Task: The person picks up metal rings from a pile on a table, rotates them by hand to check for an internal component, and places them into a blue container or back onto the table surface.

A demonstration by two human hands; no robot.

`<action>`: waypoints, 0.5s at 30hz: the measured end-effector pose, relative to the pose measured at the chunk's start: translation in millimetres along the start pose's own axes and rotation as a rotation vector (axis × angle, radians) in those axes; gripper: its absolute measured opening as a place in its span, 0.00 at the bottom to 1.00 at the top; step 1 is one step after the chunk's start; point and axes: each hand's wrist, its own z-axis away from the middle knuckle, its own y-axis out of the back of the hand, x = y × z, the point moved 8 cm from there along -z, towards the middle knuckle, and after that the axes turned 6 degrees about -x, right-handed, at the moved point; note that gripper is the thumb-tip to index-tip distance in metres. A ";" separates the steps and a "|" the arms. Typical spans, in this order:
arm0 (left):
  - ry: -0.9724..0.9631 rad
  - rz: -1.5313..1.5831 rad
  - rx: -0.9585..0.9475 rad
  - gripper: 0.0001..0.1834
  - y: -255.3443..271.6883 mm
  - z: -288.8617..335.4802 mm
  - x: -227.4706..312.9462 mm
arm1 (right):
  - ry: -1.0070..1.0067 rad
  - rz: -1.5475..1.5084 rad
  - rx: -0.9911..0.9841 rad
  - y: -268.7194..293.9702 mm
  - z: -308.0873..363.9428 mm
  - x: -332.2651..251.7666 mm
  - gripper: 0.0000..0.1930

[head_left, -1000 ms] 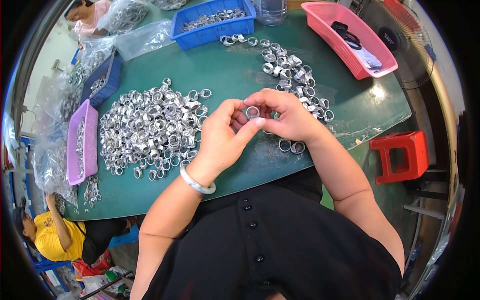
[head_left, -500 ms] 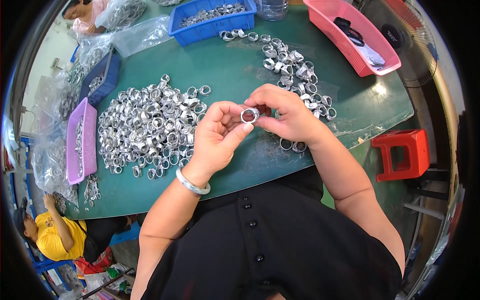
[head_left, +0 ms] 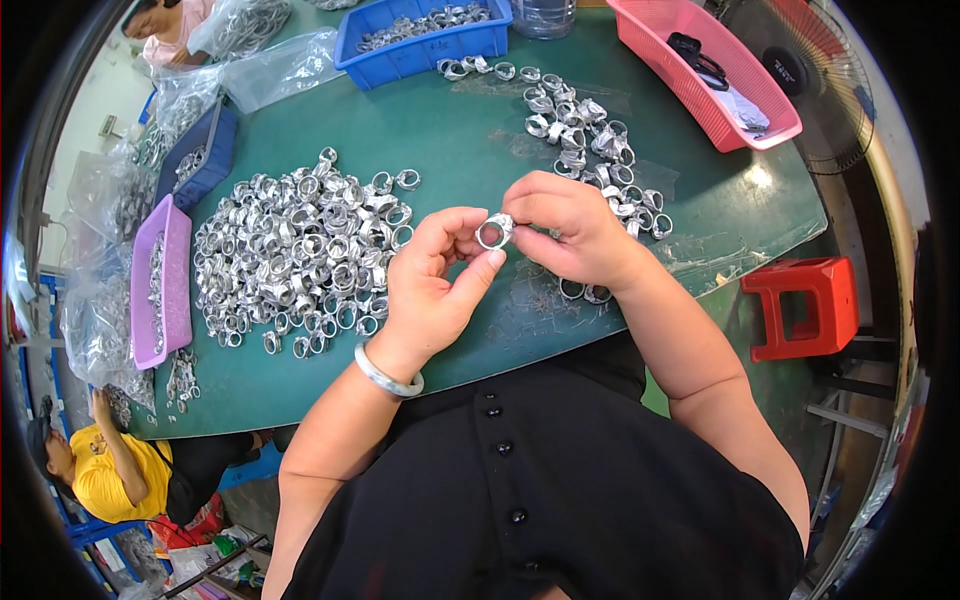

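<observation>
Silver-coloured ring (head_left: 505,227) is held between the two hands over the green table (head_left: 440,140), and from my distant place I see its round opening turned toward the head camera. The left hand (head_left: 432,275) is partly curled, with its thumb and forefinger closed upon the left and lower side of the ring. The right hand (head_left: 580,230) is bent more tightly, and its fingertips pinch the ring at its thicker right side. Around the left wrist I notice a pale bangle (head_left: 383,380).

On the table, to the left of the hands, lies a large heap of similar rings (head_left: 300,250). Beyond the right hand, a looser row of rings (head_left: 572,140) extends toward the far edge, and some of it is hidden behind this hand.

Farther out, I observe a purple basket (head_left: 182,270) and a blue tray (head_left: 430,68), both containing small metal pieces. A pink basket (head_left: 685,95) stands at the far right, with black objects inside. Beside the table is a red stool (head_left: 840,300); at the lower left sits a co-worker in yellow (head_left: 110,480).
</observation>
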 end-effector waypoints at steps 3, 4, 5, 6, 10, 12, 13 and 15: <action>0.000 0.028 0.019 0.20 2.3 1.8 -4.3 | 0.016 0.051 0.012 0.1 -0.5 -3.8 0.07; 0.000 0.028 0.017 0.20 2.4 1.6 -5.0 | 0.021 0.075 0.018 0.7 -0.2 -4.5 0.07; -0.020 -0.037 0.013 0.20 2.6 1.4 -3.3 | 0.019 0.076 0.020 0.8 0.0 -4.4 0.07; -0.041 -0.101 0.009 0.19 2.6 1.2 -1.7 | 0.029 0.109 0.021 0.8 0.2 -5.4 0.06; -0.035 -0.174 0.049 0.18 7.5 2.3 -6.6 | 0.055 0.198 0.036 0.3 0.0 -9.3 0.06; -0.051 -0.267 0.068 0.17 10.8 1.9 -7.0 | 0.061 0.197 0.050 0.2 0.5 -8.8 0.06; -0.051 -0.266 0.066 0.17 10.7 1.4 -6.9 | 0.065 0.197 0.063 0.7 0.8 -8.6 0.06; 0.004 -0.118 0.047 0.16 9.9 0.2 -11.7 | 0.063 0.191 0.062 0.3 0.7 -8.0 0.06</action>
